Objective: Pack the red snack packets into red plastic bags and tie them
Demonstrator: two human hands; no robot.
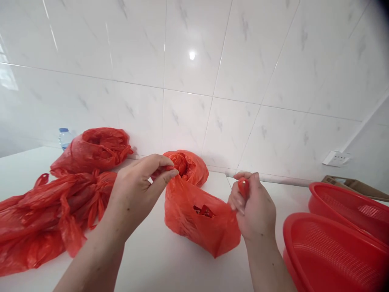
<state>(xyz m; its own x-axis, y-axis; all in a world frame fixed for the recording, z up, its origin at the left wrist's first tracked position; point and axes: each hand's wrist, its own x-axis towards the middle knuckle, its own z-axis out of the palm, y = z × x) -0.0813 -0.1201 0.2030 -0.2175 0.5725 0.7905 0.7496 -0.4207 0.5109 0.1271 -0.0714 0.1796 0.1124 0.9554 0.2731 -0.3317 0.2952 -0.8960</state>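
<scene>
A red plastic bag (197,223) is stretched between my two hands, just above the white table. My left hand (146,178) pinches its upper left corner between thumb and fingers. On the other side my right hand (253,205) is closed in a fist round the bag's right handle, and a bit of red plastic pokes out at the top of the fist. Through the bag's mouth show some small dark red items (204,211), too small to name. Behind it, against the wall, sits another red bag (194,168) with bunched plastic inside, partly covered by my left hand.
More red plastic bags lie at left, one full bag (91,150) by the wall and a knotted pile (45,219) nearer. A water bottle (64,138) stands behind them. Two red baskets (304,221) and a cardboard box (349,184) are at right. A socket (336,158) is on the tiled wall.
</scene>
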